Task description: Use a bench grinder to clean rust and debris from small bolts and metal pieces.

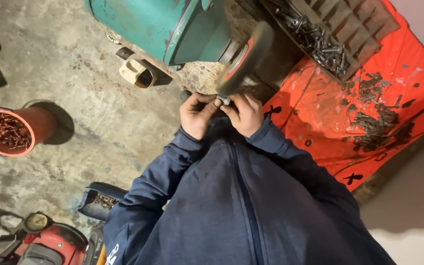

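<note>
My left hand (197, 114) and my right hand (244, 114) meet just below a round grinding wheel (245, 59) mounted on a teal bench machine (172, 24). Together they pinch a small grey metal bolt (223, 100), whose end touches the lower edge of the wheel. The fingers of both hands are curled around the bolt, so most of it is hidden. Dark blue sleeves cover both my arms.
A red cloth (330, 118) at the right carries a heap of dark bolts (374, 118) and a dark tray of bolts (320, 41). An orange bucket (35, 125) of rusty scrap stands on the concrete floor at left. A blue container (99, 198) and red equipment (50, 243) sit at lower left.
</note>
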